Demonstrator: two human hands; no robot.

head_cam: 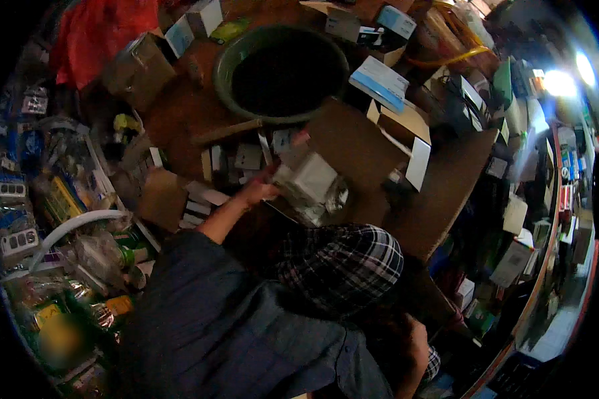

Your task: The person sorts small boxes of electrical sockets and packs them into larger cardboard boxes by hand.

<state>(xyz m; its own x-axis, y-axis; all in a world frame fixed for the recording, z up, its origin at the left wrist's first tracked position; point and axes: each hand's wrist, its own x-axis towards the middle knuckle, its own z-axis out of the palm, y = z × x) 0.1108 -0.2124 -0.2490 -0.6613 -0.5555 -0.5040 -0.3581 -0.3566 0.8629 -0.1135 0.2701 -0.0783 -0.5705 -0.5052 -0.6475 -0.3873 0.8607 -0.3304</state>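
Note:
My left hand (260,190) reaches forward and grips the left side of a white box (315,174). The box tilts and has crumpled clear plastic wrap (332,204) at its lower right; blur hides the fingertips. Just beyond lies an open cardboard carton (229,130) with small white boxes (248,156) inside. Bare skin of my right arm or hand (415,344) shows low on the right, beside plaid cloth (349,267) that seems to cover my knee. Its fingers cannot be made out.
A round green basin (223,75) with a dark inside stands ahead. Brown cardboard (354,134), an open box (404,124) and a blue-and-white box (379,82) lie to its right. Bagged goods (100,254) crowd the left, and stocked shelves (554,199) line the right. Red cloth (105,40) hangs at upper left.

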